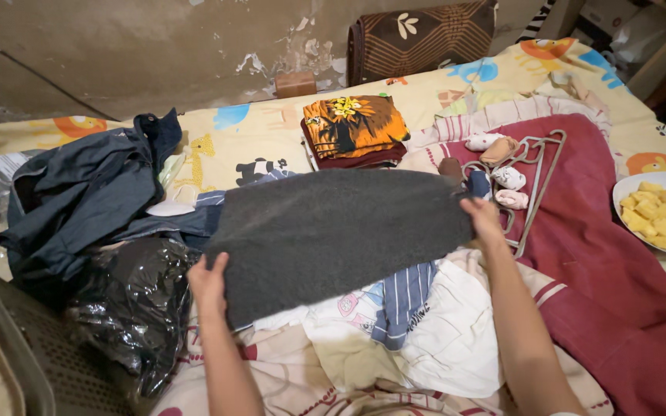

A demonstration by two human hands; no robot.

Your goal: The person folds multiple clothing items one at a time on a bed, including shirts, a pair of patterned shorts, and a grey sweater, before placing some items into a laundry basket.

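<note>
1. The fingers of the left hand [208,279] curl over the lower left edge of a dark grey towel [333,231] and pinch it; the fingers of the right hand [482,219] close on its right edge in the same way.
2. The dark grey towel sits in the middle of the frame, stretched flat between both hands above a heap of clothes. It is thick and nubby, like terry or fleece, roughly rectangular, with a soft rounded upper edge.
3. Below it, at lower centre, lie a blue striped garment [404,300] of thin woven cloth and a white garment [456,339], smooth and crumpled.
4. At the left of the frame a dark blue jacket [86,200] lies bunched, and beneath it a black plastic bag [132,308] shows a glossy, wrinkled surface.
5. At upper centre a folded orange patterned cloth [354,127] rests on a darker folded piece, a neat squarish stack.
6. A maroon blanket [618,293] spreads over the right side, matte and heavy-looking.
7. On it, just right of the right hand, are thin metal hangers [543,166] and several small baby socks [509,179], soft and rounded.
8. At the right edge a white plate [627,191] holds pale yellow chunks of food.
9. A cartoon-printed bedsheet [233,142] covers the surface underneath.
</note>
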